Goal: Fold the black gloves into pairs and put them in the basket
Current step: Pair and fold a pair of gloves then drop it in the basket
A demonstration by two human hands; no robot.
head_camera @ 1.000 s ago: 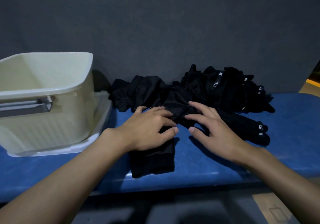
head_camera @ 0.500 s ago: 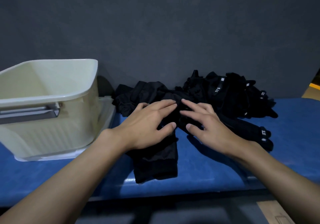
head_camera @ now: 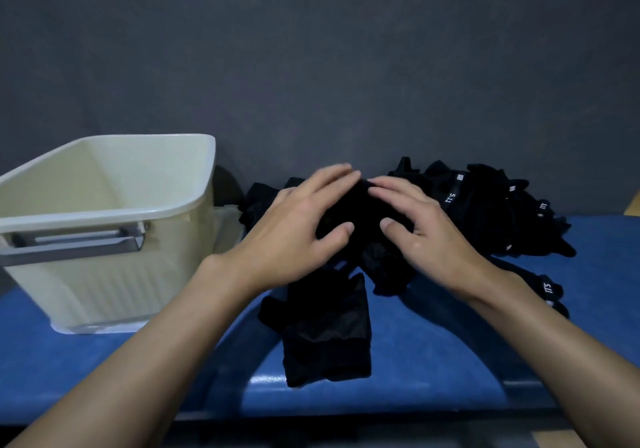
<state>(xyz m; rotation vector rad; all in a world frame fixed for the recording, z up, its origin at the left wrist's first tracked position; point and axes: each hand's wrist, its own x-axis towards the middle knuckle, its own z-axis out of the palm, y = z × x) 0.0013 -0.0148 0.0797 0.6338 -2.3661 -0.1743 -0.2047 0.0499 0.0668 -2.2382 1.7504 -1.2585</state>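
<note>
Our left hand (head_camera: 294, 236) and right hand (head_camera: 426, 236) each pinch one black glove (head_camera: 363, 212) over the blue tabletop (head_camera: 450, 354). A dark grey wall (head_camera: 311, 49) backs the cream basket (head_camera: 104, 226) and glove pile (head_camera: 491, 212).

Matt black cloth gloves (head_camera: 325, 330), smooth glossy cream plastic basket (head_camera: 145, 212), blue padded bench (head_camera: 433, 361).

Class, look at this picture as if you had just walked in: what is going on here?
A person is sorting black gloves on a blue bench. Both hands, the left hand and the right hand, grip one glove lifted from the pile. Another glove lies flat nearer the person. The cream basket stands to the left, and no gloves show inside it.
</note>
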